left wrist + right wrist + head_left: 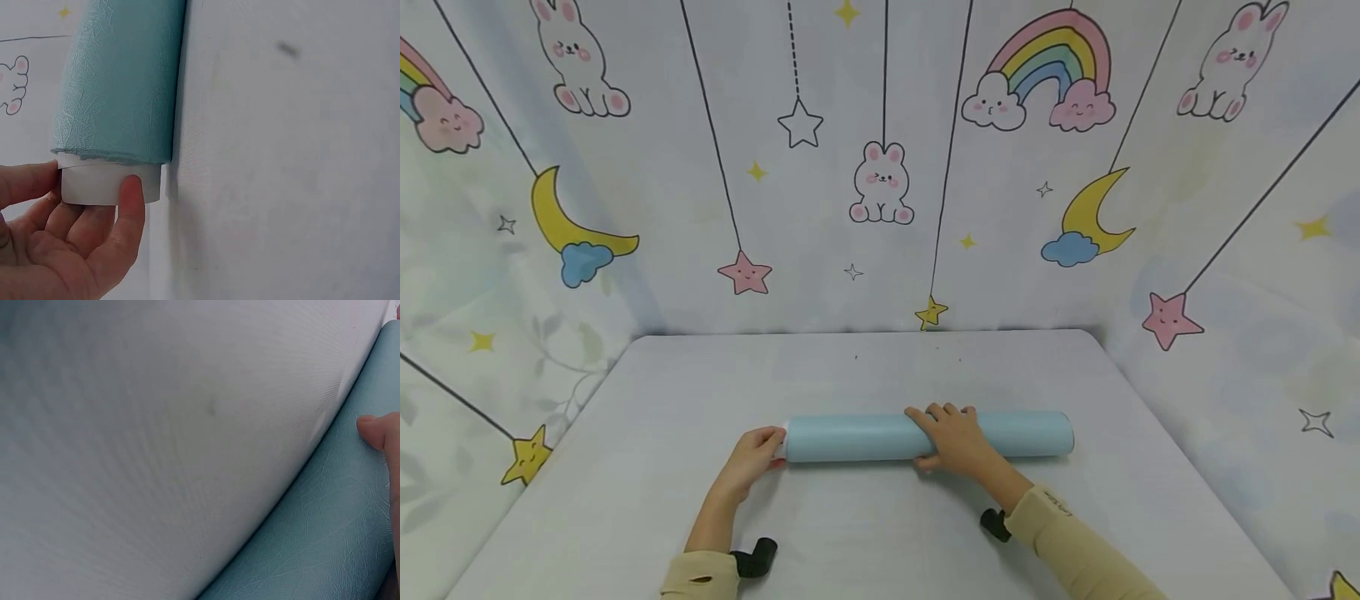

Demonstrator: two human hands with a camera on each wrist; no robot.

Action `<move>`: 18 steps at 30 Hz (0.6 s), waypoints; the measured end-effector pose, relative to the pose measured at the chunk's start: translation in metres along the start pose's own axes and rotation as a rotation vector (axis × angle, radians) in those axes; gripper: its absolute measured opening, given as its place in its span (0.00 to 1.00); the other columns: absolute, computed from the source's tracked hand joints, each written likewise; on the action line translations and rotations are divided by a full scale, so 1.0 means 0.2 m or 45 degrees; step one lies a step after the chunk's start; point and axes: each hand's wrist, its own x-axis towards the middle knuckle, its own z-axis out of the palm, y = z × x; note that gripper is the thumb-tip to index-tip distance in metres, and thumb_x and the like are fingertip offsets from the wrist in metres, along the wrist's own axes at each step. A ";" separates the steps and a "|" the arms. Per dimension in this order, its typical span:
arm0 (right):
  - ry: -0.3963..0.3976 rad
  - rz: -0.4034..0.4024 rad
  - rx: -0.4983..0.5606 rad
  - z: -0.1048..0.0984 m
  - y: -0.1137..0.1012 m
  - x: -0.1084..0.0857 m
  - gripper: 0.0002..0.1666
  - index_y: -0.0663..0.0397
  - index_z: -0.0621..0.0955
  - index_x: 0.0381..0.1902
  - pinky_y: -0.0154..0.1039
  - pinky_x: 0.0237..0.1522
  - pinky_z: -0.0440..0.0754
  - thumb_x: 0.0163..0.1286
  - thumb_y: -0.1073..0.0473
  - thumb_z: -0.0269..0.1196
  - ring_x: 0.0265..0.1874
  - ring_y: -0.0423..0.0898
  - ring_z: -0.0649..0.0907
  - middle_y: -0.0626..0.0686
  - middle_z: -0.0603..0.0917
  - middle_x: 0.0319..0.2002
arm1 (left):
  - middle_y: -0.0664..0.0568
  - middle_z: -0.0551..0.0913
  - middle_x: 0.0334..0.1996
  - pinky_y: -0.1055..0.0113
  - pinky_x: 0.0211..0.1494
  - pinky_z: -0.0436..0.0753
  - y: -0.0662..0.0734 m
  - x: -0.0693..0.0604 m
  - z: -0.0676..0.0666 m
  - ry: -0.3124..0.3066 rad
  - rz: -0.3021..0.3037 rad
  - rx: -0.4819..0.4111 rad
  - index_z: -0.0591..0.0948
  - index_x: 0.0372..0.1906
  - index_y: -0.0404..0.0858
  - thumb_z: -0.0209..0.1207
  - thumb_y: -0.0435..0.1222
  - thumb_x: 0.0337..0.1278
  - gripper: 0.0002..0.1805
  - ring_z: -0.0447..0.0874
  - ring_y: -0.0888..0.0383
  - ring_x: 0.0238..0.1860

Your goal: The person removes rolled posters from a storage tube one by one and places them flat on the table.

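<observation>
One counter (850,533), one light-blue roll (857,439) and one white inner cylinder (103,185). Two hands: one left hand (751,461), one right hand (953,440). Two cream sleeves (1078,537), two black wrist attachments (756,558). On the printed backdrop (1037,296), in the head view: three rabbits (882,196); two rainbows (1052,37); two crescent moons (1084,213); two blue clouds (1070,250), two pink clouds (1082,108), one white cloud (994,104); two pink stars (745,273), three black-outlined yellow stars (932,312), one cut off at the corner; one uncoloured star (801,125); five yellow sparkles (756,172), four outlined sparkles (1317,422).
</observation>
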 end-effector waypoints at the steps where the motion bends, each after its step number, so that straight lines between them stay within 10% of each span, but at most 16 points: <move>1: 0.008 -0.005 0.000 0.00 0.00 0.00 0.46 0.45 0.67 0.62 0.61 0.36 0.70 0.49 0.34 0.65 0.43 0.56 0.76 0.56 0.75 0.46 | 0.32 0.73 0.50 0.58 0.46 0.79 0.00 0.00 0.00 0.003 0.005 0.008 0.71 0.51 0.19 0.44 0.33 0.67 0.19 0.72 0.43 0.51; 18: -0.042 0.038 -0.007 -0.02 0.01 -0.02 0.46 0.43 0.68 0.62 0.60 0.37 0.71 0.48 0.32 0.65 0.44 0.54 0.76 0.54 0.76 0.47 | 0.34 0.76 0.46 0.60 0.42 0.80 0.01 -0.01 -0.01 0.067 0.016 0.178 0.73 0.51 0.21 0.46 0.33 0.66 0.18 0.78 0.51 0.41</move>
